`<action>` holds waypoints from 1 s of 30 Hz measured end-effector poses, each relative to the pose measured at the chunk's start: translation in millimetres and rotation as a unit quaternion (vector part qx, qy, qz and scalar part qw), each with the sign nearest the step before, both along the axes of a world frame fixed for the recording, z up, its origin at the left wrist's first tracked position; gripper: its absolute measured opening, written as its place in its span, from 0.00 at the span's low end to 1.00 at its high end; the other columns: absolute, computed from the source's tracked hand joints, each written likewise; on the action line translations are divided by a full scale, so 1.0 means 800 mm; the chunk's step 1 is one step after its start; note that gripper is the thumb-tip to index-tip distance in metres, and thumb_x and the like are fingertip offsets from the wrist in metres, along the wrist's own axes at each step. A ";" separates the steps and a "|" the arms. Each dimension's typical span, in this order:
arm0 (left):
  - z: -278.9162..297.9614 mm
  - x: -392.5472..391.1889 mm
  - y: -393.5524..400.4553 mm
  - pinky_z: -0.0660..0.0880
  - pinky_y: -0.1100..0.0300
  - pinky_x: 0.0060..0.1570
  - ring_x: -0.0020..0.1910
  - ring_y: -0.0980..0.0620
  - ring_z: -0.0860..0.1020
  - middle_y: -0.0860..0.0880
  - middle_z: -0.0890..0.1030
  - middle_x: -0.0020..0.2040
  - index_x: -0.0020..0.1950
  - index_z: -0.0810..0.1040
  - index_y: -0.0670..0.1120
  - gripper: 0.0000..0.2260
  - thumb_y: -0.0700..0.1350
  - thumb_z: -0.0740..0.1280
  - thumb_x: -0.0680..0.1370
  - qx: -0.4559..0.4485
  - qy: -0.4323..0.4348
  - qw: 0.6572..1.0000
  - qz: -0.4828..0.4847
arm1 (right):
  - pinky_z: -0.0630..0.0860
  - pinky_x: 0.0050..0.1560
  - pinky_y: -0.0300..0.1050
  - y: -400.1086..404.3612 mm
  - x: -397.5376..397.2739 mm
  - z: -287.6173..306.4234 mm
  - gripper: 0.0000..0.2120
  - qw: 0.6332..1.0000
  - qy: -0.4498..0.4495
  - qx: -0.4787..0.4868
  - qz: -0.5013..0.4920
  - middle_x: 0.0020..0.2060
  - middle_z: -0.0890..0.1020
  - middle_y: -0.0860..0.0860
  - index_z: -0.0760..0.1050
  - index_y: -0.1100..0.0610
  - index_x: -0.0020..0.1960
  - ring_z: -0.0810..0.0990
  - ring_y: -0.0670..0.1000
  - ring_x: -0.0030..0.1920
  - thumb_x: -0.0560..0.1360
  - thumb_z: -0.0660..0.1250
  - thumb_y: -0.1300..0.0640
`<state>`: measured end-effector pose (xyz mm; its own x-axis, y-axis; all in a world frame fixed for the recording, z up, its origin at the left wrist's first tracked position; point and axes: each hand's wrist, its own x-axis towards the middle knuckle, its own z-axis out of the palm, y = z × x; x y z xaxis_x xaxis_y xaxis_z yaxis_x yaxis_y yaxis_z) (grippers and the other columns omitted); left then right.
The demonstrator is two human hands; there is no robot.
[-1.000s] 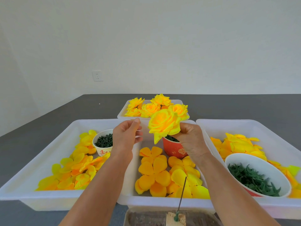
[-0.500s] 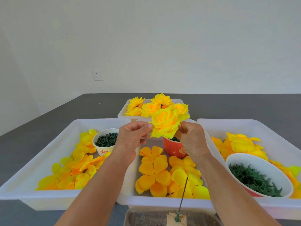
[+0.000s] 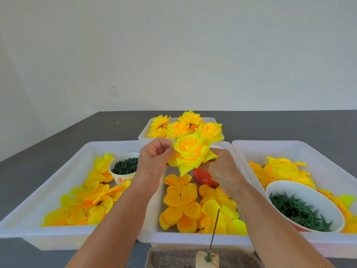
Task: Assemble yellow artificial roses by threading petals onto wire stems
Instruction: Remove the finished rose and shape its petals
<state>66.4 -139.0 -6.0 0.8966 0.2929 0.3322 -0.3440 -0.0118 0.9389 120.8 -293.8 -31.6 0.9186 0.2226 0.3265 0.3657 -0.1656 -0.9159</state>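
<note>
A full yellow rose (image 3: 191,154) is held up above the middle tray (image 3: 193,237). My left hand (image 3: 153,163) pinches its outer petals on the left side. My right hand (image 3: 222,171) grips the rose from below and to the right; its base is hidden by my fingers. Loose yellow and orange petal pieces (image 3: 183,202) lie in the middle tray. A thin wire stem (image 3: 214,232) stands upright in a small block (image 3: 207,261) at the bottom edge, with nothing on it.
The left tray (image 3: 48,190) holds petals and a white cup of dark green parts (image 3: 125,167). The right tray (image 3: 318,151) holds petals and a bowl of green leaves (image 3: 301,211). A red cup (image 3: 204,177) sits behind my right hand. Several finished roses (image 3: 185,128) fill the far tray.
My left hand has come in from the left and taken hold of the rose's outer petals. The rose has tilted a little, its face turned more toward me.
</note>
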 end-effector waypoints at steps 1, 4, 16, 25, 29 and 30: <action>0.000 0.000 0.000 0.75 0.56 0.40 0.38 0.50 0.77 0.45 0.81 0.38 0.42 0.78 0.43 0.05 0.36 0.66 0.75 0.003 -0.006 1.000 -0.002 | 0.73 0.54 0.48 0.001 -0.001 0.000 0.02 1.000 0.005 0.000 0.002 0.44 0.82 0.53 0.79 0.54 0.47 0.76 0.53 0.47 0.74 0.69 0.59; -0.002 0.002 0.001 0.75 0.60 0.38 0.39 0.50 0.76 0.44 0.80 0.38 0.41 0.79 0.42 0.05 0.35 0.66 0.75 0.024 -0.013 0.999 0.032 | 0.74 0.51 0.46 0.001 -0.005 0.002 0.02 1.000 0.003 -0.012 0.019 0.41 0.82 0.51 0.80 0.55 0.45 0.78 0.51 0.44 0.73 0.70 0.61; -0.010 0.011 0.003 0.70 0.63 0.39 0.38 0.55 0.74 0.49 0.80 0.37 0.42 0.81 0.43 0.06 0.41 0.66 0.77 0.191 -0.023 0.970 0.148 | 0.69 0.39 0.23 -0.002 -0.002 0.001 0.06 0.993 -0.100 -0.059 -0.014 0.38 0.81 0.46 0.82 0.57 0.46 0.77 0.37 0.37 0.72 0.70 0.65; -0.008 0.006 -0.004 0.70 0.69 0.29 0.25 0.61 0.72 0.52 0.78 0.26 0.31 0.80 0.44 0.14 0.43 0.66 0.77 0.100 0.071 0.991 0.059 | 0.69 0.34 0.24 -0.005 0.006 0.000 0.03 0.990 -0.130 -0.024 -0.059 0.37 0.83 0.62 0.82 0.66 0.40 0.76 0.53 0.37 0.71 0.71 0.66; -0.007 0.004 -0.003 0.71 0.69 0.30 0.27 0.59 0.72 0.49 0.77 0.28 0.34 0.78 0.40 0.10 0.37 0.66 0.76 0.064 0.059 0.996 0.019 | 0.69 0.34 0.24 -0.003 0.010 -0.002 0.04 0.991 -0.119 -0.039 -0.053 0.37 0.82 0.60 0.82 0.66 0.41 0.75 0.48 0.35 0.73 0.69 0.67; -0.007 0.004 -0.002 0.72 0.68 0.31 0.28 0.58 0.72 0.48 0.77 0.29 0.35 0.78 0.41 0.09 0.36 0.66 0.76 0.062 0.052 0.997 0.017 | 0.68 0.34 0.24 -0.003 0.011 -0.003 0.04 0.992 -0.110 -0.044 -0.048 0.37 0.82 0.59 0.82 0.65 0.42 0.74 0.46 0.35 0.73 0.68 0.67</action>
<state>69.7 -140.7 -11.4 0.9179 0.2870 0.2740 -0.2427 -0.1400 0.9599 129.2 -296.4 -33.7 0.8460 0.1732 0.5042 0.5331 -0.2845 -0.7968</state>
